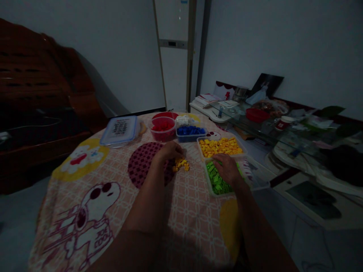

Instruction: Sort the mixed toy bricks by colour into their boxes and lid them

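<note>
My left hand [171, 150] is curled downward with its fingers together, just behind a small heap of yellow building bricks [181, 164] on the tablecloth. What its fingertips hold, if anything, is too dark to make out. Over a clear tub [209, 185] of green building bricks [217, 182] is my right hand [226, 167], palm down and fingers stretched toward the left. Its fingertips are close to the rim between this tub and the one behind, which is filled with yellow building bricks [221, 146]. No brick shows in the right hand.
Beyond the hands stand a round tub of red bricks [163, 128], a tub of blue bricks [190, 130] and a white heap [185, 120]. A blue-edged lidded box [120, 130] lies at the back left. Right of the table is a cluttered glass shelf [249, 122].
</note>
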The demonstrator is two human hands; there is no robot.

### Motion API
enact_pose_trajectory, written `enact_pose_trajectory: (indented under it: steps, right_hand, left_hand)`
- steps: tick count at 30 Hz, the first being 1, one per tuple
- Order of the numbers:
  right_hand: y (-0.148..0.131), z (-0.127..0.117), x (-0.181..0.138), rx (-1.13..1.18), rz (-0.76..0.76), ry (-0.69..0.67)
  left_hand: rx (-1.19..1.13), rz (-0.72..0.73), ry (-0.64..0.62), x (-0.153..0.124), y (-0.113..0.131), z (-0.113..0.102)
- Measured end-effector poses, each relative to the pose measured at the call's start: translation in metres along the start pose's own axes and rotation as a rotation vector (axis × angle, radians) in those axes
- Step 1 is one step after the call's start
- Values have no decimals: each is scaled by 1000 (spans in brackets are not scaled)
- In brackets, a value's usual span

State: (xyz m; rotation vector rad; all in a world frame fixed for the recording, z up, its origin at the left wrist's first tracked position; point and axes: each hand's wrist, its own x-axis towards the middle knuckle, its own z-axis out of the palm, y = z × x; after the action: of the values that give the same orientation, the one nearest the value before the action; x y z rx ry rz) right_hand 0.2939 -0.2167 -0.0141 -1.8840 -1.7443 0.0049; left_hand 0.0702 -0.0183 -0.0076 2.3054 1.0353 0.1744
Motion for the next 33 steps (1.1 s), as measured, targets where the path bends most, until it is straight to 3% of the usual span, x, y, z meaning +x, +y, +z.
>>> enact_pose_trajectory:
  steps: [5,14,20,25,28,31,33]
  right_hand:
    - [-3,-3,1,-14,17,-40]
    - [0,0,0,4,2,-8]
    - [2,3,-1,0,0,11]
    - [0,1,-1,-19,-2,1]
    - [0,2,-1,-16,1,-5]
    - [0,2,-2,-14,7,1]
    - [-1,1,-2,-16,16,-1]
  left_hand:
    - [-57,-10,-91,-1,5,2]
    - [-5,-4,-120,1,14,10]
    - [-106,87,132,6,19,9]
    - [-441,126,265,18,45,33]
    - [-625,223,324,25,60,45]
    - [-627,282,368,24,61,40]
    - [-508,229,377,20,51,28]
